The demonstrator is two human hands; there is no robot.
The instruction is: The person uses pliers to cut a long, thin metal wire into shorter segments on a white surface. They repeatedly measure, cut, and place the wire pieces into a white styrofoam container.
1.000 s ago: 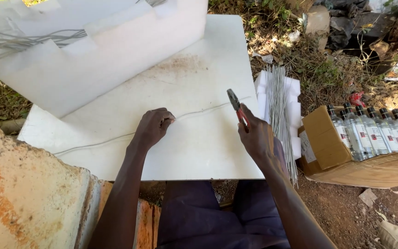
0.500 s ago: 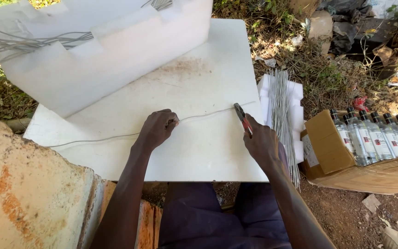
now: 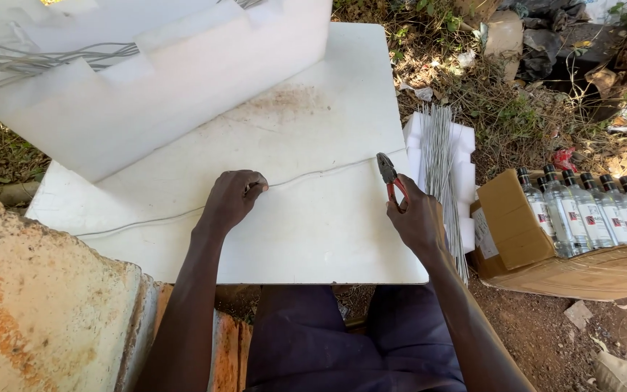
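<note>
Wire, thin and grey, lies across the white bench from its left edge up toward the right. Nearest the camera, the left hand is curled shut, pinching the wire down against the board. The right hand is closed round the red handles of a pair of pliers, whose nose sits at the wire close to the bench's right edge.

As a judgement: the wire between the two hands looks springy, so if the left pinch loosens it could whip or slide off line, and the pliers might bite at the wrong spot. The nose also sits close to the board's edge, where a slip could gouge the soft white surface.

Just beyond the right hand, a bundle of cut wire lengths lies on a white foam block. Farther right stands an open brown cardboard box, its flap bent up, holding a row of clear bottles with dark caps and pale labels marked in red. At the far side of the bench rests a stepped white foam piece, with loose grey wire coils behind it.
</note>
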